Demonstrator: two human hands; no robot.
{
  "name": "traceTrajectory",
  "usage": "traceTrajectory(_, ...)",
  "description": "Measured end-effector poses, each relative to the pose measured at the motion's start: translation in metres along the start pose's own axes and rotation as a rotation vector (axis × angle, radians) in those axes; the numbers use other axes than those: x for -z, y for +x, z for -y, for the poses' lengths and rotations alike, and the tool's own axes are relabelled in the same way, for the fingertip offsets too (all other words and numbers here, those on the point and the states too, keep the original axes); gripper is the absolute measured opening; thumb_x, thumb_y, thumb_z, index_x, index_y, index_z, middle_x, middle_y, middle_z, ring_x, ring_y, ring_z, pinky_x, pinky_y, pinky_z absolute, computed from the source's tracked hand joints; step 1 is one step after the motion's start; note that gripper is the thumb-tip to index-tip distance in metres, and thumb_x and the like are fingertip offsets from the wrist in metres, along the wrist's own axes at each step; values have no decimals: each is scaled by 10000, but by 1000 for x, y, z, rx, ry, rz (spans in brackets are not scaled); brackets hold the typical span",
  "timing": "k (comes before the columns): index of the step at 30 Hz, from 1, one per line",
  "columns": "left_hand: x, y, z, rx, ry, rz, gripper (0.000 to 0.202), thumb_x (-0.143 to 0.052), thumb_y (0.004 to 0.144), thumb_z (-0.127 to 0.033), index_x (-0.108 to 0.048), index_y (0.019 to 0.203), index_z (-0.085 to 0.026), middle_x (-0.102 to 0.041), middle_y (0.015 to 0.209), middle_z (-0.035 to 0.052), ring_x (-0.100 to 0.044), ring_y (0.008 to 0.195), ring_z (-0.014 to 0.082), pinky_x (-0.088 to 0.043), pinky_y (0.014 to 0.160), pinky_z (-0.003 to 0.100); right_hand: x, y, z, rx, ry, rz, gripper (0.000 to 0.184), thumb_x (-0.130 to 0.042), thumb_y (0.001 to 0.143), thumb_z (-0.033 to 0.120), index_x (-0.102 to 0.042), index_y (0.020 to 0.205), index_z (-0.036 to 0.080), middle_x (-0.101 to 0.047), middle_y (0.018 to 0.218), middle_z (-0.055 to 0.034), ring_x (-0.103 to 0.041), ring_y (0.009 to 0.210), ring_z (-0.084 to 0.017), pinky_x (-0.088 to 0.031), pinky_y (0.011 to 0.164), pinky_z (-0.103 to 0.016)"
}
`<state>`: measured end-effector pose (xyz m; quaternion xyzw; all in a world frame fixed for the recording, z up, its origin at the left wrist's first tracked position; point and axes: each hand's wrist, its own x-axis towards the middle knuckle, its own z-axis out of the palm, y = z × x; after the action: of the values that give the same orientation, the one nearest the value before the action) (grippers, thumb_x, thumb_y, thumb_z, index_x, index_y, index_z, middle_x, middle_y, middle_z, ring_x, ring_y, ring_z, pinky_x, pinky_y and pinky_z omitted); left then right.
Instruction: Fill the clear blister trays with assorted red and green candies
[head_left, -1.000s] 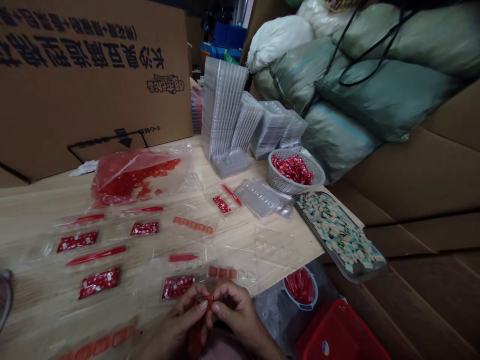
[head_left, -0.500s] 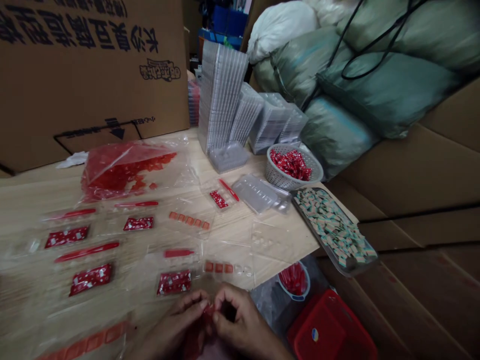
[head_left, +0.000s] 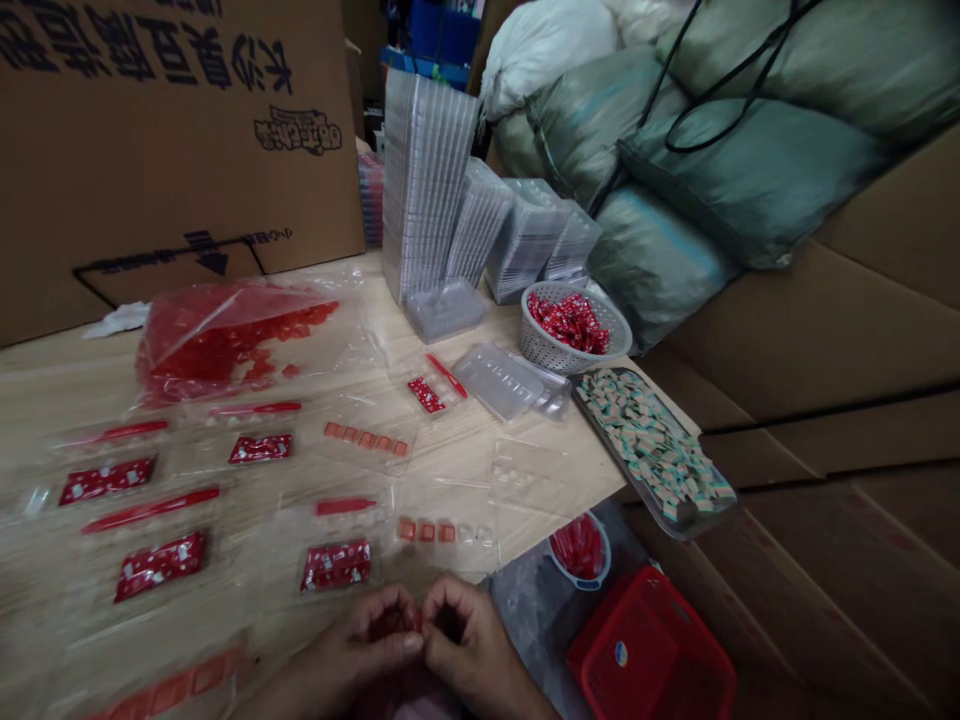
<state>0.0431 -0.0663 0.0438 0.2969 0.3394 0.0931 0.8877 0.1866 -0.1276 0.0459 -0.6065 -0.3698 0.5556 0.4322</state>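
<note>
You are pinching a small red piece [head_left: 395,621] between the fingertips of both hands, just off the near edge of the table [head_left: 581,470], close to your body. Your left hand [head_left: 360,650] and right hand [head_left: 471,650] are meeting thumb to forefinger, fingers narrowed onto the piece, so most of it is hidden. Only a sliver of red is showing, and its shape cannot be made out.

It is looking very light and thin, probably hard plastic like the loose red bits in the clear bag [head_left: 225,340] at the far left of the table. Something this small is likely slipping easily, so its edges are the best place to be holding it, with the fingertips rather than the pads. A hard squeeze is probably risking a snap or a flick out of your grip.

Just beyond your hands, a clear blister tray [head_left: 480,505] is lying at the near edge with a row of red squares [head_left: 426,530] in its pockets. A red sachet [head_left: 335,565] and a red stick [head_left: 343,507] are sitting beside it to the left. The thin tray is likely flexing under any push.
</note>
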Motion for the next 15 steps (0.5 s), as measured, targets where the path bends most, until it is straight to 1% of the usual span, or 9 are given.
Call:
traceTrajectory(4, -1, 0, -1, -22, 64, -18, 417, -792, 625, -500, -512, 654, -193, -466, 607, -63, -391, 560, 96, -289, 559, 236, 0, -1, 2, -12, -50, -58, 179, -579, 685, 328, -477, 630, 191, -483, 597, 38, -415, 574, -108, -318, 540, -226)
traceTrajectory(6, -2, -1, -2, -34, 67, -36, 430, -793, 627, -502, -495, 632, -192, -463, 596, -66, -373, 559, 91, -279, 554, 231, 0, 0, 0, -18, -57, -76, 170, -575, 681, 317, -470, 627, 195, -470, 589, 43, -401, 563, -104, -307, 526, -222)
traceTrajectory(8, -2, -2, -4, -41, 57, -40, 414, -797, 632, -490, -510, 648, -192, -479, 592, -68, -382, 550, 87, -279, 546, 226, 0, 1, -3, -31, -63, -59, 185, -582, 697, 329, -469, 633, 196, -456, 579, 49, -389, 551, -101, -299, 513, -218)
traceTrajectory(10, -3, -3, -5, -13, 32, -30, 387, -791, 650, -479, -527, 682, -197, -496, 577, -73, -379, 499, 77, -263, 513, 222, 1, 1, -4, -32, -69, -44, 205, -583, 733, 345, -468, 648, 198, -443, 572, 54, -391, 538, -99, -303, 505, -215)
traceTrajectory(11, -3, -3, -5, 7, 5, -14, 374, -789, 659, -467, -533, 696, -198, -513, 575, -69, -381, 480, 72, -259, 502, 221, 2, 1, -5, 3, -64, -56, 192, -579, 749, 343, -474, 676, 199, -453, 588, 51, -408, 543, -103, -321, 509, -214)
traceTrajectory(12, -4, -2, -5, 33, -39, 7, 362, -789, 666, -455, -538, 703, -197, -532, 573, -64, -388, 467, 70, -258, 495, 220, 2, 0, -4, 70, -59, -74, 158, -576, 756, 324, -487, 718, 199, -486, 632, 38, -449, 576, -114, -359, 534, -219)
traceTrajectory(13, -3, -2, -5, 61, -90, 27, 348, -790, 673, -440, -546, 706, -194, -552, 576, -56, -404, 463, 69, -261, 493, 218, 3, -1, -4, 165, -62, -86, 117, -575, 754, 291, -505, 773, 198, -532, 707, 14, -505, 644, -133, -407, 588, -231)
traceTrajectory(14, -3, 0, -5, 74, -145, 41, 335, -804, 667, -415, -563, 708, -186, -571, 588, -47, -431, 475, 68, -274, 500, 213, 4, -2, -3, 277, -77, -82, 117, -581, 744, 253, -523, 832, 200, -571, 799, -10, -549, 734, -154, -443, 659, -250)
traceTrajectory(15, -3, 2, -4, 72, -199, 43, 323, -827, 648, -382, -585, 710, -177, -585, 600, -42, -460, 497, 68, -295, 516, 206, 5, -2, -2, 388, -105, -66, 154, -589, 735, 215, -538, 881, 205, -594, 880, -29, -572, 818, -170, -460, 726, -268)
